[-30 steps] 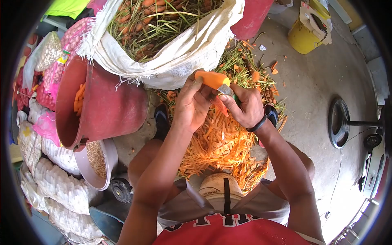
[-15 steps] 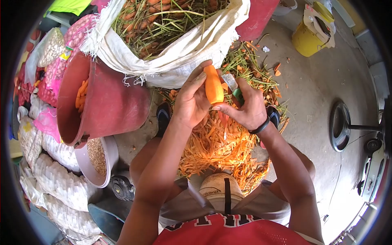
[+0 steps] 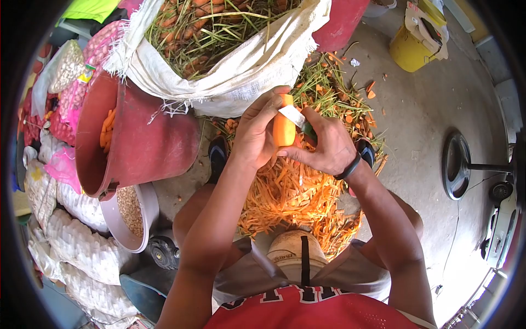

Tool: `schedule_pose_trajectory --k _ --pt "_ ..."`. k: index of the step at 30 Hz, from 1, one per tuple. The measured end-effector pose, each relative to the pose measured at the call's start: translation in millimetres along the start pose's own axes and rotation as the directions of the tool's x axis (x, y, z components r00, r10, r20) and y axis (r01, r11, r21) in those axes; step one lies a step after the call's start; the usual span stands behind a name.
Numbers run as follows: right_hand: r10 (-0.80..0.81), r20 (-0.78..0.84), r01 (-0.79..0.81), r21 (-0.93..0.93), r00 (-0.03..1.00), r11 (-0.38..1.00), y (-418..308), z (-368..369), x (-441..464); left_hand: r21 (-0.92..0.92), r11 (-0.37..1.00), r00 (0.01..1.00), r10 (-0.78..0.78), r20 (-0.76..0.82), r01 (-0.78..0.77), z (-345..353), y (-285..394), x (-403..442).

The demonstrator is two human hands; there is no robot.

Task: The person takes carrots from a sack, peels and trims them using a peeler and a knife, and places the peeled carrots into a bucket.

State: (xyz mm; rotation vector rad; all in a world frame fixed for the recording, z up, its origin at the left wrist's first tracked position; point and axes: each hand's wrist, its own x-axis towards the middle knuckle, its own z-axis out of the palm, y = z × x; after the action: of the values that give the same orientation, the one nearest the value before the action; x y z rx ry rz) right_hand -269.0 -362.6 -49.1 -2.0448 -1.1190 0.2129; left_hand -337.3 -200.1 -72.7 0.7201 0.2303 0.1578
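Note:
A peeled orange carrot (image 3: 284,131) stands nearly upright between my hands. My left hand (image 3: 256,129) grips it from the left, with the thumb near its upper part. In my right hand (image 3: 329,143) is a peeler or knife (image 3: 293,116) with a pale metal blade and a green handle, mostly covered by the fingers. That blade lies across the carrot's upper half, and my right thumb touches the carrot's lower end. Beneath both hands a heap of orange peelings (image 3: 290,192) covers the floor.
An open white sack (image 3: 246,82) of carrots and green stalks lies ahead. Left are a tilted red bucket (image 3: 159,137) with peeled carrots and a pale tub (image 3: 148,219). A yellow bucket (image 3: 408,52) stands far right, a black round-based stand (image 3: 455,164) nearer.
The carrot has turned from lying sideways to nearly upright. The blade went from the carrot's end to beside it, and now lies across its upper half.

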Motion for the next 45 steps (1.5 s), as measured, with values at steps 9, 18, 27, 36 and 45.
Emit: schedule_pose_trajectory --k 9,18,27,36,45 --pt "-0.049 0.088 0.054 -0.06 0.995 0.997 -1 0 -2 0.003 1.0 0.998 -0.006 0.059 0.005 -5 4 1" --pt "0.075 -0.069 -0.064 0.141 0.995 0.988 11 -3 -4 0.0 0.998 0.998 0.063 0.014 -0.063 -5 13 1" --pt "0.194 -0.077 -0.19 0.055 0.978 0.98 23 -12 4 -0.082 0.982 0.965 0.183 0.189 -0.17 -26 78 11" --pt "0.23 0.057 -0.219 -0.154 0.971 0.963 40 0 0 -0.004 0.712 0.707 0.696 -0.125 -0.702 -28 166 -22" --pt "0.311 0.255 -0.344 0.898 0.915 0.275 -25 47 2 0.208 0.837 0.862 0.488 0.137 -0.507 17 71 -20"
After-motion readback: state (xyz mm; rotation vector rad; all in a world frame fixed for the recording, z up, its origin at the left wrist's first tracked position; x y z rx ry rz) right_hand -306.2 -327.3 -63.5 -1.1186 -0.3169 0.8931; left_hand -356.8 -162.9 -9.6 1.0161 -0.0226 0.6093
